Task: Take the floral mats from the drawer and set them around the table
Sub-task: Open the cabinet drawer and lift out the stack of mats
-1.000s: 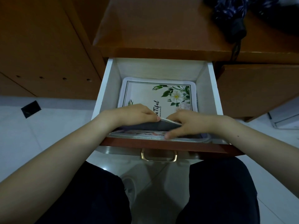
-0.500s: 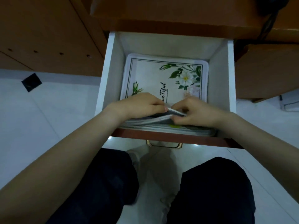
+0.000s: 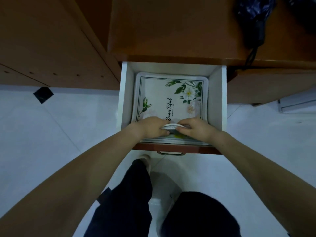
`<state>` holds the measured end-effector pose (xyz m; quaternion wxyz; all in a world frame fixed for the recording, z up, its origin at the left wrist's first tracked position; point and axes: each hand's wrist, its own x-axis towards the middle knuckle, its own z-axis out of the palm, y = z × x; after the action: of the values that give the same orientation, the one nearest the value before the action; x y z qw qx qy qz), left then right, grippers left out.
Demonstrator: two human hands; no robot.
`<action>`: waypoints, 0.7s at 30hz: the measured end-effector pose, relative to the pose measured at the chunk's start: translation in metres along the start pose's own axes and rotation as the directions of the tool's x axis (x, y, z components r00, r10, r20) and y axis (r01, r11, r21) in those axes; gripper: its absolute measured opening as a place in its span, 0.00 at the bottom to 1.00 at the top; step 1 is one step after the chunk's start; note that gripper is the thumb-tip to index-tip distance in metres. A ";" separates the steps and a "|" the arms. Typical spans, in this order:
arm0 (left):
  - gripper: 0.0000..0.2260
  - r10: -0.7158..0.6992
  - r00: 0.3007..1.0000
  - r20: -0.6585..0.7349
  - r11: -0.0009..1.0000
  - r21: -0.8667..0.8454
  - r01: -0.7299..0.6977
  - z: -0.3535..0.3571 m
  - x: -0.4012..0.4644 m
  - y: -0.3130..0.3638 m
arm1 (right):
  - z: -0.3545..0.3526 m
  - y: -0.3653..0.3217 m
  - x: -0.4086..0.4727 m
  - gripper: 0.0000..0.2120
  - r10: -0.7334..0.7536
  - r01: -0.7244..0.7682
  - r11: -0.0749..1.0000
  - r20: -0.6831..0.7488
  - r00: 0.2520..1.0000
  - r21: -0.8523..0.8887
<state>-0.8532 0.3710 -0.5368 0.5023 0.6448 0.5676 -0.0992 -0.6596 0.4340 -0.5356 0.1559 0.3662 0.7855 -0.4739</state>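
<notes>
A white drawer [image 3: 217, 93] stands pulled out below a brown tabletop. Inside lies a stack of white floral mats [image 3: 164, 93]; the top one shows green leaves, a white flower and the word "Beautiful". My left hand [image 3: 150, 127] and my right hand [image 3: 195, 127] meet at the stack's near edge. Both pinch the lifted near edges of several mats, which bend up between my fingers. Lower mats stay flat under my hands against the drawer's front.
The brown tabletop [image 3: 171, 26] overhangs the drawer's back. A dark folded umbrella [image 3: 253, 19] lies on it at the upper right. Brown cabinet panels [image 3: 51, 45] flank the drawer. The drawer's metal handle [image 3: 171, 153] faces my dark-trousered legs [image 3: 133, 194] over white floor tiles.
The view has pulled back and up, showing more of the top mat. My hands stay at the near edge and have gathered the lifted mat edges into a tighter bundle.
</notes>
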 end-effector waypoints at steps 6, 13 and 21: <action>0.14 -0.054 0.998 0.015 0.994 -0.094 0.055 -0.007 -0.005 0.010 | 0.007 -0.005 -0.006 0.14 0.062 -0.064 0.991 -0.020 0.998 -0.121; 0.25 -0.132 0.986 -0.100 0.956 -0.275 0.100 -0.011 -0.027 0.001 | 0.005 -0.017 -0.017 0.14 -0.019 0.000 0.985 -0.107 0.994 -0.174; 0.27 -0.349 0.879 -0.325 0.771 -0.633 0.073 -0.040 -0.080 -0.002 | -0.019 -0.033 -0.056 0.21 -0.166 0.121 0.970 -0.214 0.963 -0.208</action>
<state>-0.8996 0.3509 -0.4635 0.5302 0.3866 0.7347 0.1720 -0.6429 0.4171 -0.4724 0.0639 0.3434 0.8651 -0.3600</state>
